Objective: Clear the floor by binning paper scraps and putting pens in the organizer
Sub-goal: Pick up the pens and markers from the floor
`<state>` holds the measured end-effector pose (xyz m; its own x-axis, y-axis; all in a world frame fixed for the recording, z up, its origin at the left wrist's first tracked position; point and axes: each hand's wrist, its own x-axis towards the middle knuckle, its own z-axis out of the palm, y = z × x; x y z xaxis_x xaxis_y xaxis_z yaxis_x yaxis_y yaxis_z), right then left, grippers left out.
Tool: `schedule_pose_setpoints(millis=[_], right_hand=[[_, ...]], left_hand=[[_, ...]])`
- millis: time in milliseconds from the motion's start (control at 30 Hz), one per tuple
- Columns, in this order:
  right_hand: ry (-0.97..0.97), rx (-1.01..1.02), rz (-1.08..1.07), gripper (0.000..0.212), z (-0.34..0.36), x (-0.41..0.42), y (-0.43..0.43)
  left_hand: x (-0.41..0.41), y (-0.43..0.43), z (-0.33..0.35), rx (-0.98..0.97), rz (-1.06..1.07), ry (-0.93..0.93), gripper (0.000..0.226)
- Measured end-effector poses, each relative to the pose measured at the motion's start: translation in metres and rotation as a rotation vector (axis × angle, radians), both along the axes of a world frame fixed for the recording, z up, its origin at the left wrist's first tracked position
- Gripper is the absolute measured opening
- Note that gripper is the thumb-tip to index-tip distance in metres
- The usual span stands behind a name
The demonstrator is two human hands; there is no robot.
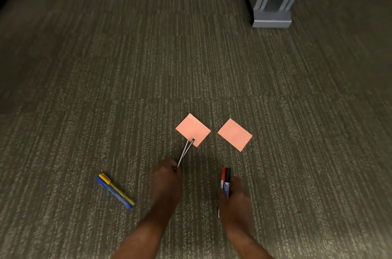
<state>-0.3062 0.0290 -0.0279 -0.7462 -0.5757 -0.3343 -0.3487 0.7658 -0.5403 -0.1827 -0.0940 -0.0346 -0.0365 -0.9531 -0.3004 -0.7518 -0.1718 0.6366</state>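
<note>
Two pink paper scraps lie flat on the carpet: the left scrap (193,129) and the right scrap (235,134). My left hand (167,180) grips metal tongs (185,153) whose tips rest on the near corner of the left scrap. My right hand (232,197) holds a bundle of markers (226,180), with a red cap and a black cap pointing forward. A yellow pen (116,188) and a blue pen (113,192) lie side by side on the carpet, to the left of my left hand.
A grey metal furniture leg with a flat base (272,19) stands at the far right. Striped grey-green carpet (148,57) covers the whole floor. No bin or organizer is in view.
</note>
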Motion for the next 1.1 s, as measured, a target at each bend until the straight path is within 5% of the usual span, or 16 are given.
schedule_pose_setpoints(millis=[433,700,1100], right_hand=[[-0.069,0.07,-0.02,0.018,-0.005,0.0,-0.014],[-0.077,0.024,0.007,0.017,0.011,0.002,-0.025],[-0.136,-0.186,0.132,0.011,0.185,0.054,-0.034]], left_hand=[[0.004,-0.008,-0.007,0.021,-0.086,-0.126,0.009],[0.009,-0.002,0.007,-0.022,0.004,0.033,0.014],[0.041,0.041,0.183,-0.16,0.197,0.328,0.025]])
